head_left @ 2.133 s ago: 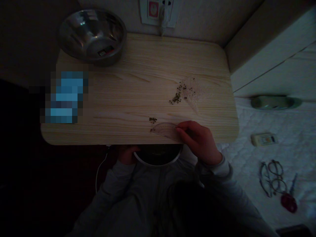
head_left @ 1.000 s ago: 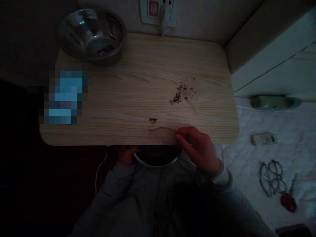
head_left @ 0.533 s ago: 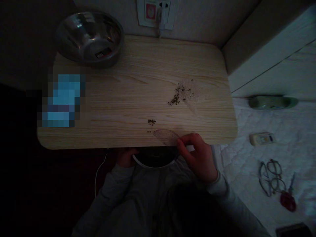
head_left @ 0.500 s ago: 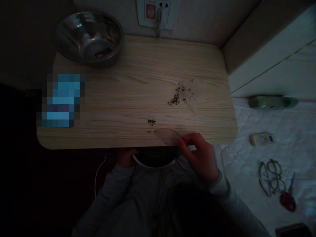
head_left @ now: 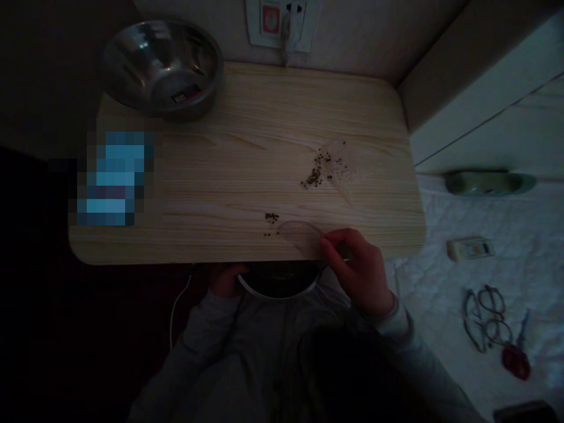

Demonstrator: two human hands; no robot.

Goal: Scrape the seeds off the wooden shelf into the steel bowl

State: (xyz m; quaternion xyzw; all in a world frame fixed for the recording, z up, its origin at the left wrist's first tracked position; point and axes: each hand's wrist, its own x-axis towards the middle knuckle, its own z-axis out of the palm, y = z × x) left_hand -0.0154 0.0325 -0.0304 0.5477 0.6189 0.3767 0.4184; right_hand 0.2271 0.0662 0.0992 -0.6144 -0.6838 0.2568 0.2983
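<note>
My right hand is at the table's front edge. Its thumb and forefinger pinch a thin, clear, curved plastic piece. Close to the tip of that piece lies a small group of dark seed-like grains, with a few loose ones beside it. Farther back, a larger scatter of dark grains spreads onto a crinkled clear plastic piece. Below the table edge, my left hand grips the side of a dark round container with a pale rim. The table partly hides the container and those fingers.
A steel bowl stands at the table's back left, with a blurred-out lit blue thing in front. To the right, a white quilt holds a remote, a green object and looped bands.
My right hand has moved slightly up, away from me, with the clear plastic piece. My left hand stays at the container, and the grains look unchanged.
</note>
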